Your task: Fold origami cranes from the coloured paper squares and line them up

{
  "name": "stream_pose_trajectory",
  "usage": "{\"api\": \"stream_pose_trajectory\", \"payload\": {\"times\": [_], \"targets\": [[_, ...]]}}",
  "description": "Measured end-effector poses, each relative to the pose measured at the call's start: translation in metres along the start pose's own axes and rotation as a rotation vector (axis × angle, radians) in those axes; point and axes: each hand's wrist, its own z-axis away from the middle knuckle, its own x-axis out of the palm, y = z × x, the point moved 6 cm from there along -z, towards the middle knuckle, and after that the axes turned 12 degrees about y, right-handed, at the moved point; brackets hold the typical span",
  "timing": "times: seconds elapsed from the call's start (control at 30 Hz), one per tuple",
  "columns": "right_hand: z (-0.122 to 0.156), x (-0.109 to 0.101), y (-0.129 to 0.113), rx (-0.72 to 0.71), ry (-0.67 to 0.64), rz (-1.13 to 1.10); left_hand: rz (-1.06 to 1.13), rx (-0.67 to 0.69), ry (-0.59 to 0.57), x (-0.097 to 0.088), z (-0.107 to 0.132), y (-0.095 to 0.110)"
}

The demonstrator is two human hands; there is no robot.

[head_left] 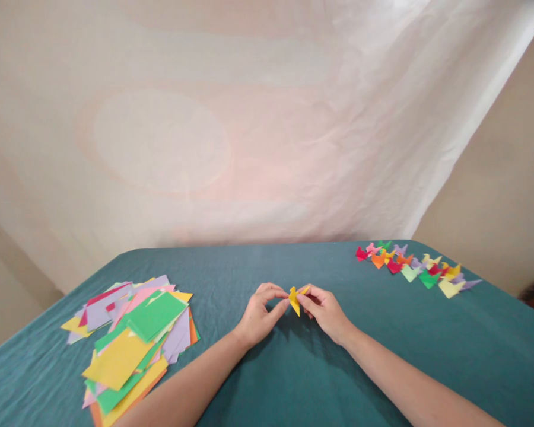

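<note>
A small folded yellow paper figure (295,298) is held just above the teal tablecloth (293,367), near the middle of the table. My left hand (260,314) pinches its left side with thumb and fingertips. My right hand (324,309) pinches its right side and upper tip. Both hands have their fingers curled in, and both forearms reach in from the bottom edge.
A loose pile of coloured paper squares (131,338) lies at the left front. Several finished folded paper figures (416,267) in mixed colours sit in a cluster at the far right. A pale cloth backdrop (249,130) hangs behind the table.
</note>
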Motion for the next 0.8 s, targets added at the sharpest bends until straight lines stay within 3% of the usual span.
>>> {"api": "stream_pose_trajectory", "payload": {"times": [0.17, 0.5, 0.8], "targets": [[0.001, 0.002, -0.004, -0.107, -0.026, 0.096, -0.027, 0.007, 0.014, 0.001, -0.001, -0.005], [0.008, 0.004, -0.019, -0.336, 0.068, 0.332, -0.102, -0.051, -0.038, 0.005, -0.001, -0.017], [0.007, 0.008, -0.006, -0.328, 0.015, 0.565, -0.227, 0.02, -0.098, 0.01, 0.002, -0.018]]}}
